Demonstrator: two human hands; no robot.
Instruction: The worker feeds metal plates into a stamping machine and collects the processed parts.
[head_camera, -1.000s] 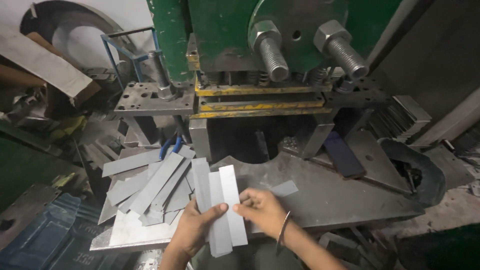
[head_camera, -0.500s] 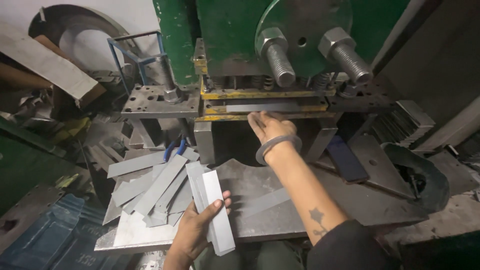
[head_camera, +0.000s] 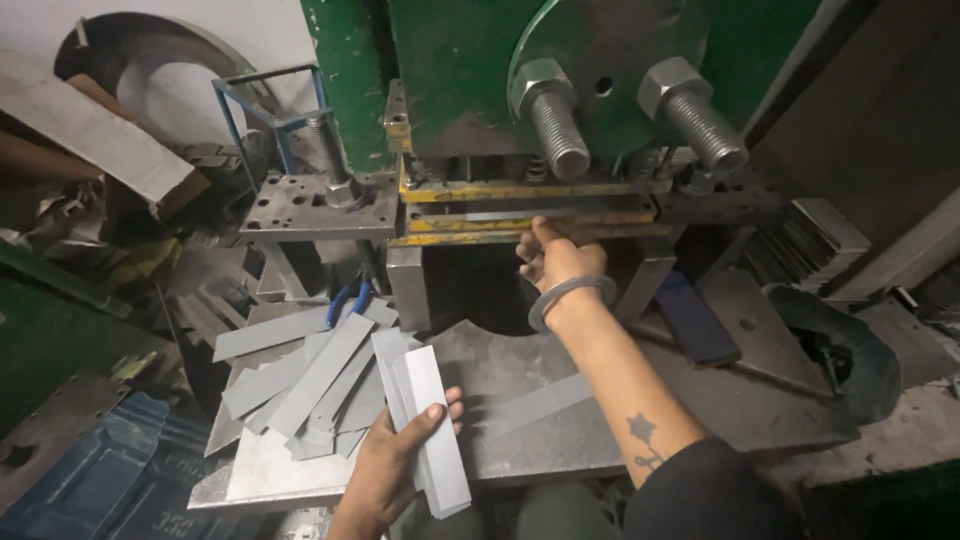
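Nearest the camera, the left hand is closed around a small stack of flat grey metal strips, thumb on top, holding them over the front edge of the steel counter. Just left of that hand a loose heap of similar strips lies fanned on the counter.

Beyond the counter, the right hand, a metal bangle on its wrist, reaches to the yellow-edged die slot of the green press. Its fingers press at the slot's lower lip, where a single strip lies inside; whether they pinch that strip I cannot tell.

This looks like the feeding step: seating a strip in the die. The next move would call for squaring the strip against its stop and getting the fingers well clear of the slot.
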